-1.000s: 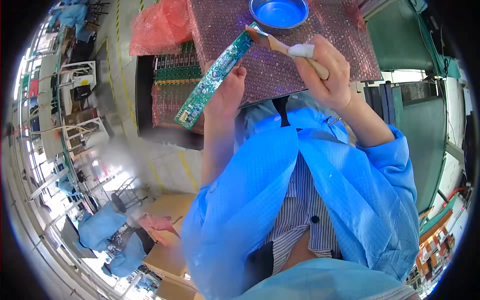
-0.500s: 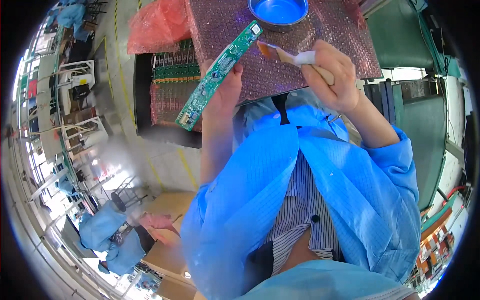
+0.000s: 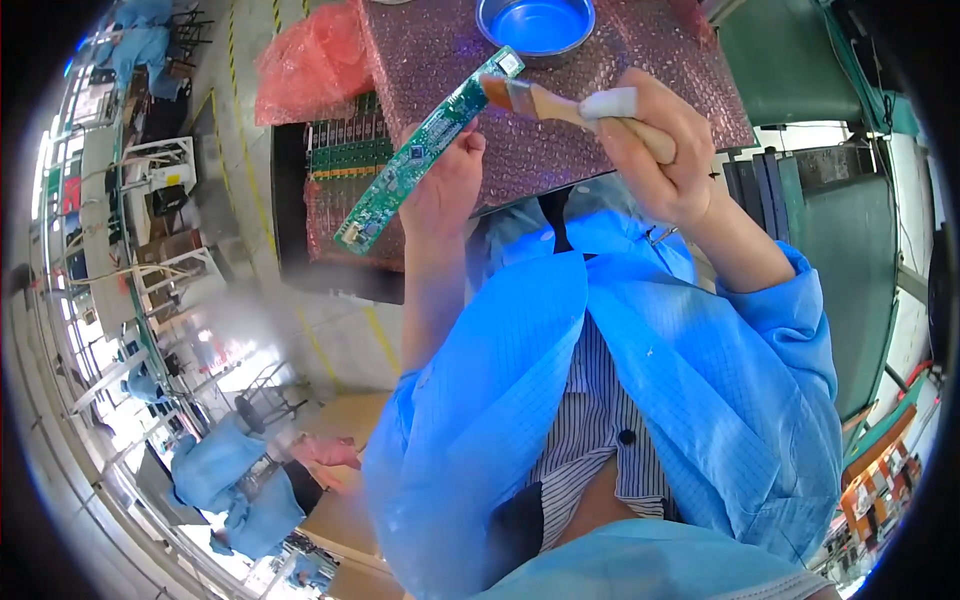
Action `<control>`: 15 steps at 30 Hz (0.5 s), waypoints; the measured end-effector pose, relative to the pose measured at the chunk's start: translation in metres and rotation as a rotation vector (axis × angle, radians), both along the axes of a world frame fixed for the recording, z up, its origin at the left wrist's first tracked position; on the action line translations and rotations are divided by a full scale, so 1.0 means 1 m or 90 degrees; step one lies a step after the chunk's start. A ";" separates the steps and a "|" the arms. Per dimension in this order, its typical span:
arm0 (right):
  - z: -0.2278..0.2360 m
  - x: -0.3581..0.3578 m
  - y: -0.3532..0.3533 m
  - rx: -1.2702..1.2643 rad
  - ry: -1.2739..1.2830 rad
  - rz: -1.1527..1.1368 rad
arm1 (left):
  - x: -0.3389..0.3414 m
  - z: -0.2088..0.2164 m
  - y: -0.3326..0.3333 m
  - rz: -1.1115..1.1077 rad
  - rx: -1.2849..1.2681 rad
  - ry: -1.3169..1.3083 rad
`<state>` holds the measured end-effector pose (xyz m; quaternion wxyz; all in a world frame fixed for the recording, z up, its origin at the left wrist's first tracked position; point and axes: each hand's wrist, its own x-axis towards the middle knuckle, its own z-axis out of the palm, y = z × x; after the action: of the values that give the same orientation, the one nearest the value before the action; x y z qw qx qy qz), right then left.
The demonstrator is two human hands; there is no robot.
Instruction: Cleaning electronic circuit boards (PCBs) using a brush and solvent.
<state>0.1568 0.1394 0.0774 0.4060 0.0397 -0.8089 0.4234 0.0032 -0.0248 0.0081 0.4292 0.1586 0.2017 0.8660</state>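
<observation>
A long, narrow green circuit board (image 3: 418, 152) slants from lower left to upper right, held up by my left hand (image 3: 447, 185), whose fingers are partly hidden behind it. In my right hand (image 3: 668, 150) is a flat paintbrush (image 3: 555, 105) with a pale wooden handle and brown bristles. A white wrap covers one finger of that hand. The bristles reach the board's upper end and appear to touch its face. Beyond the brush stands a round metal bowl (image 3: 536, 22) that looks blue inside.
Pink bubble wrap (image 3: 660, 60) covers the table under the bowl. To the left, more green boards (image 3: 350, 150) lie in rows in a dark tray, beside a crumpled pink plastic bag (image 3: 310, 65). Co-workers in blue (image 3: 235, 480) are at the far left.
The brush has moved left, from beside the board onto its upper end. The board has shifted slightly left and down at its lower end, still in my left hand.
</observation>
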 end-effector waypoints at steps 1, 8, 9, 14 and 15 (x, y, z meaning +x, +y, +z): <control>0.000 0.001 0.003 0.000 0.003 -0.006 | 0.000 0.002 0.003 -0.021 0.008 -0.006; -0.005 0.065 0.035 -0.064 -0.075 -0.136 | 0.016 0.011 0.041 -0.123 0.005 -0.042; -0.010 0.073 0.040 -0.086 -0.062 -0.189 | 0.020 0.008 0.046 -0.145 0.000 -0.078; -0.024 0.143 0.067 -0.303 0.126 -0.442 | 0.075 0.006 0.103 -0.276 -0.081 -0.175; -0.027 0.159 0.073 -0.294 0.129 -0.456 | 0.087 0.005 0.119 -0.291 -0.076 -0.176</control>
<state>0.3156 0.2119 0.0506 0.6026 -0.2939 -0.6119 0.4196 0.0903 0.0946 0.0133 0.6457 0.0546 0.1504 0.7467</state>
